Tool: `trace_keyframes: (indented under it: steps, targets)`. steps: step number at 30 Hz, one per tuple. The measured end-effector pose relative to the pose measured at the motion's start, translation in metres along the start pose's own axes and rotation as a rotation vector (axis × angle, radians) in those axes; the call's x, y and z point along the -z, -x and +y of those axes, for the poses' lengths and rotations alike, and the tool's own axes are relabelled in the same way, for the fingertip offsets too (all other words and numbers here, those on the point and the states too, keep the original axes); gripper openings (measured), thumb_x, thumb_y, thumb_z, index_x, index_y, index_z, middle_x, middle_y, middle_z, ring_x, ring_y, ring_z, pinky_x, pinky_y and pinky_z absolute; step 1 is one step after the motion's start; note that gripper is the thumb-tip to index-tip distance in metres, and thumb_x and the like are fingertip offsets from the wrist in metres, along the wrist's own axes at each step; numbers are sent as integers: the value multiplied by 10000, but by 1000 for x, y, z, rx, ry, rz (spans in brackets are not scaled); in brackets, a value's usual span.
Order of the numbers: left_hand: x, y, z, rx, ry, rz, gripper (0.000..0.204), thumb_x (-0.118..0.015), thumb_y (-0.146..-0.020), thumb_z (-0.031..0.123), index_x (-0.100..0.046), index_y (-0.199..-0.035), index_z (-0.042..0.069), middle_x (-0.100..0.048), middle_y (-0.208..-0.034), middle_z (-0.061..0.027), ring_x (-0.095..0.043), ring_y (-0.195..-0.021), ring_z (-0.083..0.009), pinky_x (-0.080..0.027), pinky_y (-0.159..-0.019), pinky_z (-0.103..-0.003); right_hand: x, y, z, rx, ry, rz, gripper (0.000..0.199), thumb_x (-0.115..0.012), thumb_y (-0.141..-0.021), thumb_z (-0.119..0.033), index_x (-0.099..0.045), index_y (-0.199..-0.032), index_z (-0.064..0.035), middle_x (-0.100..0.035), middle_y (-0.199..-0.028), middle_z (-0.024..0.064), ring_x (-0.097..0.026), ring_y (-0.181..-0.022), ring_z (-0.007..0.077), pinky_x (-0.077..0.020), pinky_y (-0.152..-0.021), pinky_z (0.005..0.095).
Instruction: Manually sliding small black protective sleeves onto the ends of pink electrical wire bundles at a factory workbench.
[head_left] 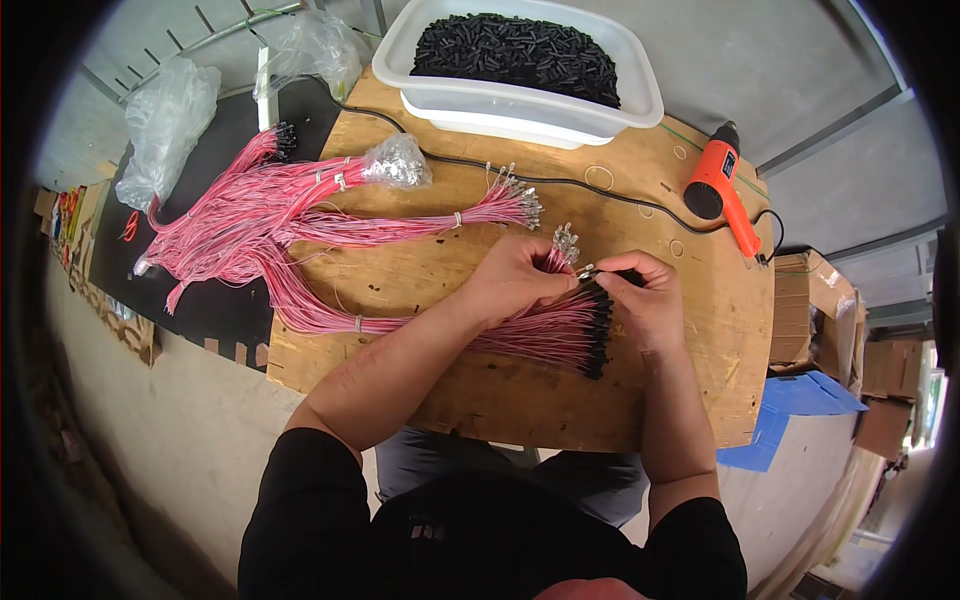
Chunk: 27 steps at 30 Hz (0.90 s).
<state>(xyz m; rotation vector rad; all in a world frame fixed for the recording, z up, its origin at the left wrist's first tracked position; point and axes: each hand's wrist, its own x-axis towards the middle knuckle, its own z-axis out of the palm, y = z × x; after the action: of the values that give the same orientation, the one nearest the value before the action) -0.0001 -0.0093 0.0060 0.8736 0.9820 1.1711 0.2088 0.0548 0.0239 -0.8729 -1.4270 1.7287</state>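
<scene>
My left hand [515, 278] is closed around a bunch of thin pink wires, whose bare metal terminals [565, 243] poke out above the fingers. Close beside it, my right hand [645, 300] pinches a small black sleeve [630, 276] at the tip of one wire, by a metal terminal [587, 271]. Below both hands, a fan of pink wires [530, 338] lies on the table, with black sleeves [600, 335] on the ends. Further left, these wires join a large pink wire bundle [225, 225]. Another tied bunch with bare terminals [510, 203] lies beyond my left hand.
A white plastic tub [500, 118] of short black sleeves [515, 55] stands at the back of the wooden table [700, 390]. An orange heat gun [715, 185] lies at the right, its black cord [560, 181] crossing behind my hands. Rubber bands [598, 178] and plastic bags [175, 125] lie around.
</scene>
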Motion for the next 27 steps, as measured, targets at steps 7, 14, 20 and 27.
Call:
trace_keyframes:
  steps: [7, 14, 20, 27]
  targets:
    - [0, 1, 3, -3, -36, -18, 119, -748, -860, 44, -685, -911, -43, -644, -741, -48, -581, -642, -96, -451, -578, -242, -1, 0, 1, 52, 20, -7, 132, -702, -873, 86, -726, -979, 12, -729, -950, 55, -651, -847, 92, -526, -795, 241]
    - [-2, 2, 6, 17, -27, -17, 112, -749, -862, 60, -686, -872, -32, -632, -708, -33, -558, -608, -82, -425, -539, -236, 0, 0, 0, 89, 44, -30, 126, -694, -867, 97, -731, -953, 13, -729, -978, 77, -656, -890, 116, -524, -833, 258]
    - [0, 1, 5, 33, -32, -26, 119, -752, -864, 63, -694, -903, -33, -646, -729, -43, -579, -627, -90, -441, -558, -232, 1, -1, 1, 111, 63, -69, 123, -684, -874, 99, -729, -954, 16, -723, -1008, 91, -659, -918, 135, -525, -852, 270]
    - [4, -1, 0, 29, -7, -62, 127, -753, -875, 60, -696, -933, -38, -656, -755, -47, -589, -650, -95, -463, -590, -232, 0, 0, 0, 131, 114, -84, 121, -680, -878, 100, -724, -949, 12, -720, -1015, 91, -655, -932, 139, -520, -864, 269]
